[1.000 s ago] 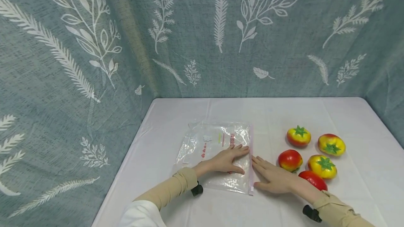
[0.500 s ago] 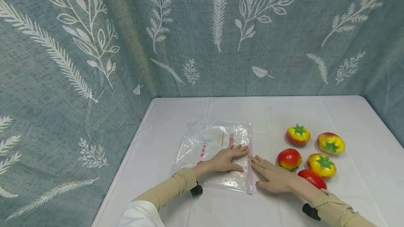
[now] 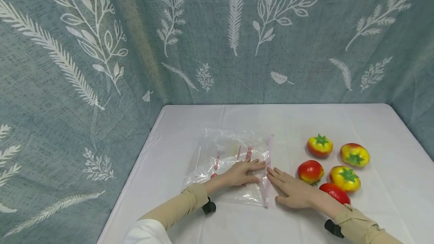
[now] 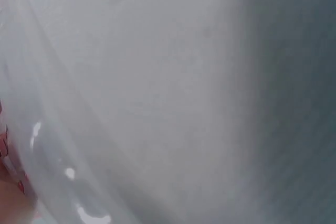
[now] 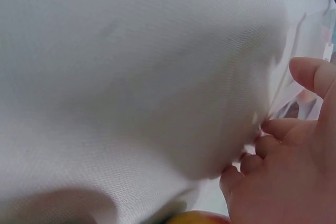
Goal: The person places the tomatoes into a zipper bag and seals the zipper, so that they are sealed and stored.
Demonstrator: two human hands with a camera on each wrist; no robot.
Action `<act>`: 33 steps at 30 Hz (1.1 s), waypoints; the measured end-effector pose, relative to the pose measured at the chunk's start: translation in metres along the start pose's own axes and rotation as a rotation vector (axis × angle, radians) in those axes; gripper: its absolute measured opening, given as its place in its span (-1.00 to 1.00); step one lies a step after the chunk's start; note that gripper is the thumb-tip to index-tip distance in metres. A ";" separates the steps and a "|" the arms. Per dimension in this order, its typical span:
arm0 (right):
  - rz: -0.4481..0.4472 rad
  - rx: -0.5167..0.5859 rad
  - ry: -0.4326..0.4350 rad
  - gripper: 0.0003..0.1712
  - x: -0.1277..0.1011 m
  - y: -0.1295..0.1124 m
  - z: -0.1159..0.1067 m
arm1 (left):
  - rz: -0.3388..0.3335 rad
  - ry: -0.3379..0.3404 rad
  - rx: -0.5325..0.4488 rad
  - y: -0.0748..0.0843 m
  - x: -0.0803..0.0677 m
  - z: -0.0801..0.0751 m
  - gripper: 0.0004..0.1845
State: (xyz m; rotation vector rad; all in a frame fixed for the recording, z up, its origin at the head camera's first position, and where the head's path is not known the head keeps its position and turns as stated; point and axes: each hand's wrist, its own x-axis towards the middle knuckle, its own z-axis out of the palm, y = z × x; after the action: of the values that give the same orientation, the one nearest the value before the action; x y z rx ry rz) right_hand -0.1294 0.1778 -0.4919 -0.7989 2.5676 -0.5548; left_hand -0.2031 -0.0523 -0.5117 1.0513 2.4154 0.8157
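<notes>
A clear zip bag (image 3: 210, 148) with red print lies flat on the table, its pinkish zip strip (image 3: 270, 148) on the right side. My left hand (image 3: 241, 173) rests on the bag, fingers extended toward the strip. From the other side my right hand (image 3: 291, 189) reaches in, its fingertips right at the strip's middle, where the strip bends. The right wrist view has the right hand (image 5: 286, 166) with its thumb apart from the fingers, fingertips at the plastic edge. In the left wrist view, shiny bag plastic (image 4: 63, 166) fills the lower left.
Several red and yellow tomato-like fruits with green tops stand right of my right hand, among them a red one (image 3: 310, 171), a yellow one (image 3: 345, 179) and one farther back (image 3: 320, 146). White cloth covers the table (image 3: 190, 119); a patterned curtain (image 3: 210, 29) surrounds it.
The zip strip, straight before, now bends at the middle, and the bag's top layer has wrinkled. My left hand has shifted slightly left; the right fingertips have edged left onto the strip.
</notes>
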 end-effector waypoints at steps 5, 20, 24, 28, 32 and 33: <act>-0.005 -0.002 0.010 -0.18 -0.001 0.000 -0.001 | 0.031 0.024 -0.051 0.002 -0.002 -0.004 -0.40; 0.002 -0.011 0.020 -0.19 0.001 0.001 0.003 | -0.004 0.163 -0.269 -0.002 -0.006 -0.013 -0.42; -0.001 0.000 0.016 -0.19 0.000 0.001 0.003 | 0.033 0.192 -0.280 -0.003 -0.008 -0.014 -0.43; -0.002 -0.003 0.019 -0.19 0.000 0.000 0.003 | 0.065 0.239 -0.275 -0.002 -0.009 -0.016 -0.45; 0.003 -0.001 0.017 -0.19 0.000 -0.001 0.002 | 0.066 0.282 -0.290 0.008 -0.015 -0.021 -0.48; 0.004 0.001 0.016 -0.19 0.000 -0.001 0.002 | 0.067 0.290 -0.300 0.013 -0.017 -0.024 -0.49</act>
State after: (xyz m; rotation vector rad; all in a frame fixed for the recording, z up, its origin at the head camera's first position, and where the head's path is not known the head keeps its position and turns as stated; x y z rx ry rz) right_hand -0.1282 0.1766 -0.4934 -0.7917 2.5826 -0.5633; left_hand -0.1985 -0.0664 -0.4836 0.9535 2.3899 1.3879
